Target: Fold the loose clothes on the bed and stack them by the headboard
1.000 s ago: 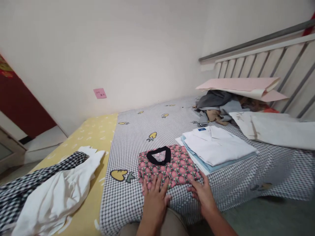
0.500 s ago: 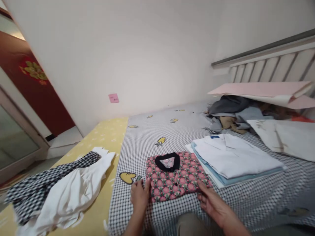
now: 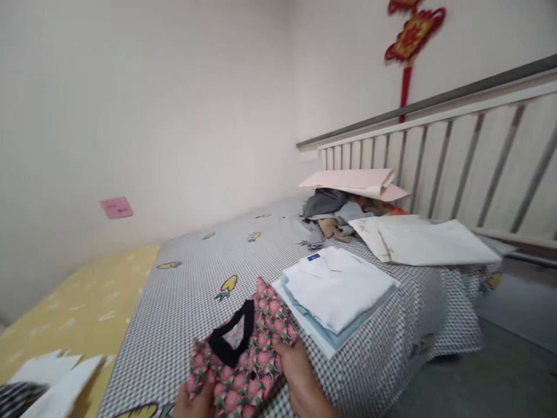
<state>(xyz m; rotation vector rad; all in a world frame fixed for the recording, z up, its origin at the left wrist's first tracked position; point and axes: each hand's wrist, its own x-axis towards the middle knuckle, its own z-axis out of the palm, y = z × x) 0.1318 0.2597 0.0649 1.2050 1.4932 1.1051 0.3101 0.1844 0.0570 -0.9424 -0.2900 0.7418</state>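
Note:
A folded pink floral garment (image 3: 261,360) with a black collar is tilted, its left side lower, just left of the folded stack. My left hand (image 3: 195,400) grips its lower left edge, fingers partly hidden by the cloth and the frame's bottom. On its right edge my right hand (image 3: 298,371) is closed, thumb on top and fingers underneath. Beside it on the checked bedsheet (image 3: 174,313) lies a stack of folded shirts, a white one (image 3: 339,287) on top of a light blue one (image 3: 348,334).
Behind the stack are crumpled dark and grey clothes (image 3: 326,203) under a pink folder (image 3: 348,179). A white bag (image 3: 430,241) lies near the slatted headboard (image 3: 461,168). White cloth (image 3: 65,386) and black checked cloth (image 3: 20,397) lie at the lower left.
The view has turned right. Both hands have closed on the floral garment, which is now lifted and tilted instead of lying flat.

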